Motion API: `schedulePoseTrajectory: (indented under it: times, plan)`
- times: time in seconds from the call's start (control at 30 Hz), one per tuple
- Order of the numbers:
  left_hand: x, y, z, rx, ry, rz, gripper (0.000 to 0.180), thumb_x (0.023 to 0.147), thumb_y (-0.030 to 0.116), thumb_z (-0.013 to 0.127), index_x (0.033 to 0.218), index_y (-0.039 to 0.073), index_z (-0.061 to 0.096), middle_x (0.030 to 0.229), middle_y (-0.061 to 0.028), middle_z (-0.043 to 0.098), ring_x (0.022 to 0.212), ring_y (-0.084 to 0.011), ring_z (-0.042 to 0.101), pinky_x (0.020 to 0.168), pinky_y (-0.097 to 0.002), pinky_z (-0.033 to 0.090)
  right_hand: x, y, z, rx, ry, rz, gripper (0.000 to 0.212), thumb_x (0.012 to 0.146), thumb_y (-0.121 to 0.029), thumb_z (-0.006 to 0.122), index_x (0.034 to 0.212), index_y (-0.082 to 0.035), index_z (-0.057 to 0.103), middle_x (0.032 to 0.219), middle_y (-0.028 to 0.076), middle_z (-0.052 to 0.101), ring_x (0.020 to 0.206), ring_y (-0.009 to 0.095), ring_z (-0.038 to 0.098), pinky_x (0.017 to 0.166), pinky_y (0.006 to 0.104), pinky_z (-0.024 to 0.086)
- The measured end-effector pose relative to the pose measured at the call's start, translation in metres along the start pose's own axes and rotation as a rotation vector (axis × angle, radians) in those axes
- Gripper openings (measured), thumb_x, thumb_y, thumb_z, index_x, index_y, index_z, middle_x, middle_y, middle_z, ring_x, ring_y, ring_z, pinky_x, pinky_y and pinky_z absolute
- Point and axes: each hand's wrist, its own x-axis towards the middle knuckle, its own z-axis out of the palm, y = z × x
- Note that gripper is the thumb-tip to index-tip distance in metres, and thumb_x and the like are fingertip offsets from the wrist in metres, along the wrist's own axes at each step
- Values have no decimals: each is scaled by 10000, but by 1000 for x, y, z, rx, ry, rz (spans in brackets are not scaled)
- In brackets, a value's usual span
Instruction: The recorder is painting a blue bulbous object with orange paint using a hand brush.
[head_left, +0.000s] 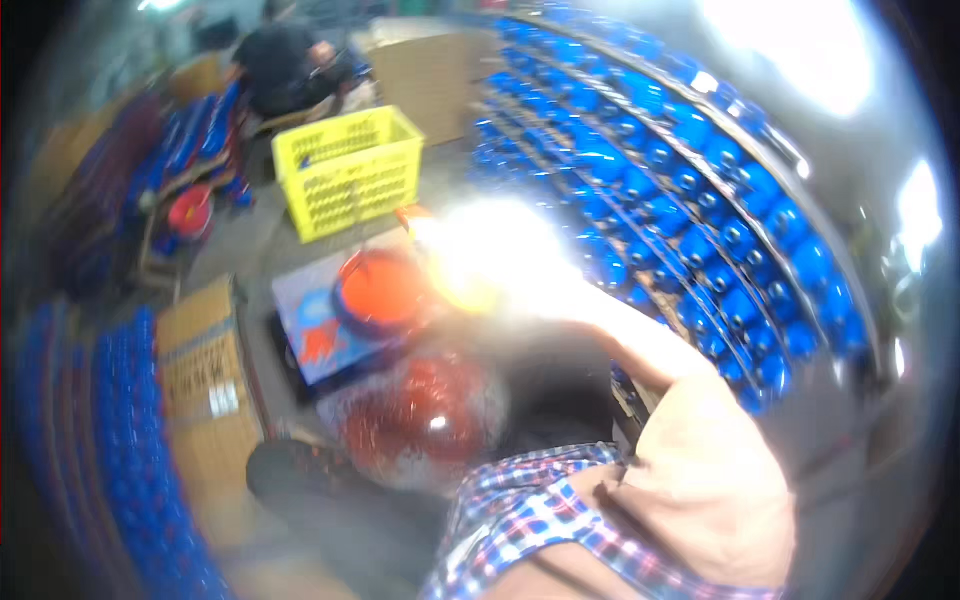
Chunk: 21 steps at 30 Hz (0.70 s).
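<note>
My right arm reaches up from the lower right, and a white glare washes out my right hand (548,283); its fingers and anything in them are hidden. Orange-yellow patches (470,292) show at the lower left edge of the glare, too washed out to name. Just left of them is a round tub (380,288) with a bright red-orange inside. Beneath the tub lies a flat blue and grey-white box or board (305,295) with a red-orange smear. Nearer me sits a rounded, shiny dark red thing (425,415), blurred. My left hand is out of sight.
Racks of shiny blue rounded parts (690,210) rise on the right. Beyond the tub stands a yellow plastic crate (360,185). Cardboard (205,390) and stacked blue parts (140,450) line the left. Farther back, a person (285,65) sits near a red bucket (190,213).
</note>
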Motion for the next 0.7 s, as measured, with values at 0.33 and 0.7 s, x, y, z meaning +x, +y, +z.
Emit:
schedulePoseTrajectory:
  times: [0.33, 0.7]
  plan:
    - [50, 175, -12, 63, -130, 403, 593, 825, 512, 530, 1150, 22, 606, 1140, -229, 549, 1052, -411, 509, 898, -562, 391, -51, 204, -218, -837, 260, 135, 253, 849, -217, 597, 1097, -196, 645, 840, 82, 685, 708, 231, 655, 650, 318, 523]
    - [89, 236, 23, 158, -396, 322, 369, 917, 325, 454, 1148, 78, 600, 1130, -130, 575, 1042, -316, 546, 875, -443, 438, -232, 413, -405, -945, -61, 782, 309, 932, -354, 475, 1148, -177, 608, 946, 186, 656, 822, 329, 630, 755, 403, 482]
